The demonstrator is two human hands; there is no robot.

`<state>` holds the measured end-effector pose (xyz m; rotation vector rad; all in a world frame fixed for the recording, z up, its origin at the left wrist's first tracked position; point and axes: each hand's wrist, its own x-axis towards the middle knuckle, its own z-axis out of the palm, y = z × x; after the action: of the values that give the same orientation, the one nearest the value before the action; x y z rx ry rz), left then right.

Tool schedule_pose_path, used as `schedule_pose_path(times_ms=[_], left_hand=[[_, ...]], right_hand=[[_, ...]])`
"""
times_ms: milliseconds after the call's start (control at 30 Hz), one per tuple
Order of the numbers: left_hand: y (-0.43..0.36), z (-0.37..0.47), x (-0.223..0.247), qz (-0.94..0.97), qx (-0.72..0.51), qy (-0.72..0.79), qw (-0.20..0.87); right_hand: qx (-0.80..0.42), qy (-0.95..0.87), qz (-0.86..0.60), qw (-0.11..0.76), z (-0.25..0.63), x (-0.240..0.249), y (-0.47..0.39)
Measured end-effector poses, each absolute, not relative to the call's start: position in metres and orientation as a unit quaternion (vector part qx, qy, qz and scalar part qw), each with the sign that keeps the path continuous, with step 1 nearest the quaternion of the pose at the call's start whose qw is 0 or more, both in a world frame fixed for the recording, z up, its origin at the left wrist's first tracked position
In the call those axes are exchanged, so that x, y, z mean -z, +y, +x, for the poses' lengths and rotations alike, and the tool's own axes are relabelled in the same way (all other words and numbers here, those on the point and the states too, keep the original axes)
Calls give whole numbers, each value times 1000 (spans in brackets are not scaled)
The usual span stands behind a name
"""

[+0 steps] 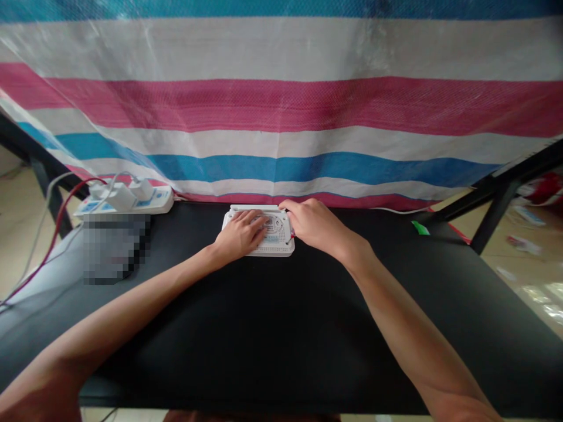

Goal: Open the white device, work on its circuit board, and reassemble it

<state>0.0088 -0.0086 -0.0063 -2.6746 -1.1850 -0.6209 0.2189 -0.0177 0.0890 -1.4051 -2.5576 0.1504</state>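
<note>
— Doing what with the left hand (pixel 241 234)?
— Resting palm-down on the white vented device (pixel 278 231), spreading the fingers loosely across its holes
— And with the right hand (pixel 314 225)?
— Curling the fingers inward at the device's right side, placing one near its far right corner; showing something small and red (pixel 292 234) by the fingertips, too small for telling whether being gripped
— Lying where, the device?
— Lying flat on the black table (pixel 281 328), close to the striped sheet (pixel 281 105), between the power strip (pixel 163 200) and the green scrap (pixel 421 228)
</note>
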Motion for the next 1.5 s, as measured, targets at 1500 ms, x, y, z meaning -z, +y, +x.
schedule_pose_path(times_ms=[1500], left_hand=[[-9, 9, 6, -892, 215, -392, 66]], right_hand=[[-116, -901, -399, 128, 223, -93, -25]])
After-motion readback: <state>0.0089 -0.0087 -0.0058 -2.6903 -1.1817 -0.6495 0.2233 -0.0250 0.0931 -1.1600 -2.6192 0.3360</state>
